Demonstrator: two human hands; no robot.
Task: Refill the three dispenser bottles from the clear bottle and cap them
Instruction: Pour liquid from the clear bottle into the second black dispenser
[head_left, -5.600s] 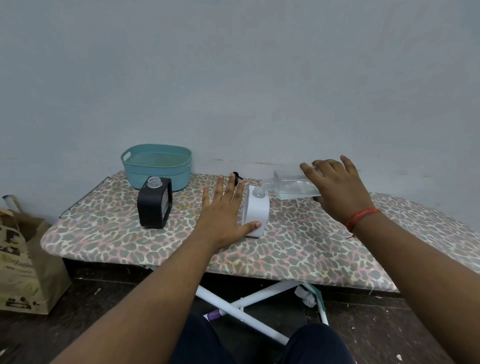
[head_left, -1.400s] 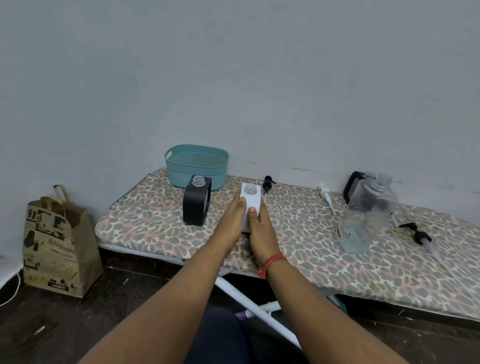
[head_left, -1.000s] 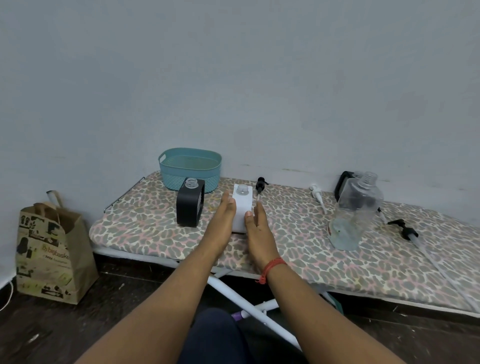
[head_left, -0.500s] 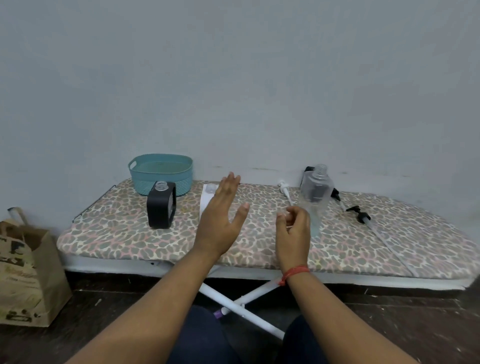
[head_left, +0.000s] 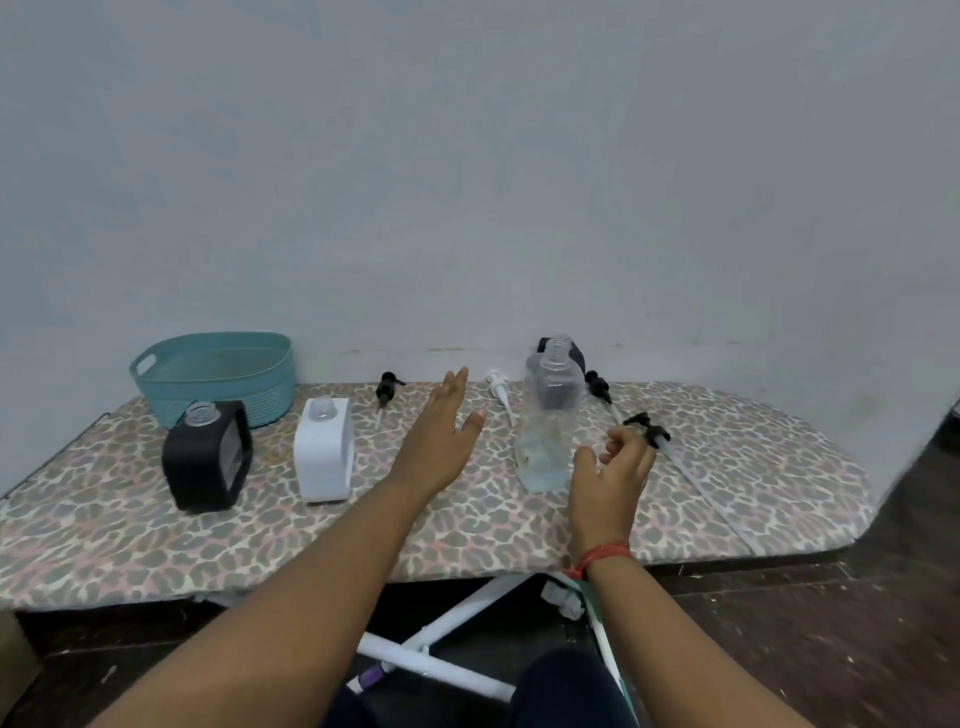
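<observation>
Hands are both free: the left hand (head_left: 441, 441) hovers with straight fingers over the middle of the board, and the right hand (head_left: 608, 480) hangs loosely curled, grasping nothing, just right of the clear bottle (head_left: 549, 423). That bottle stands upright and uncapped, liquid low. Left of it stand the white dispenser (head_left: 324, 452) and black dispenser (head_left: 208, 457), both open-necked; a third dark bottle (head_left: 574, 352) sits behind the clear one. Pump caps (head_left: 647, 428) lie loose at the far side.

Risk: the padded leopard-print ironing board (head_left: 130, 540) is likely soft and unsteady, so a careless reach may tip an open bottle. A teal basket (head_left: 218, 374) sits far left, against a plain wall.
</observation>
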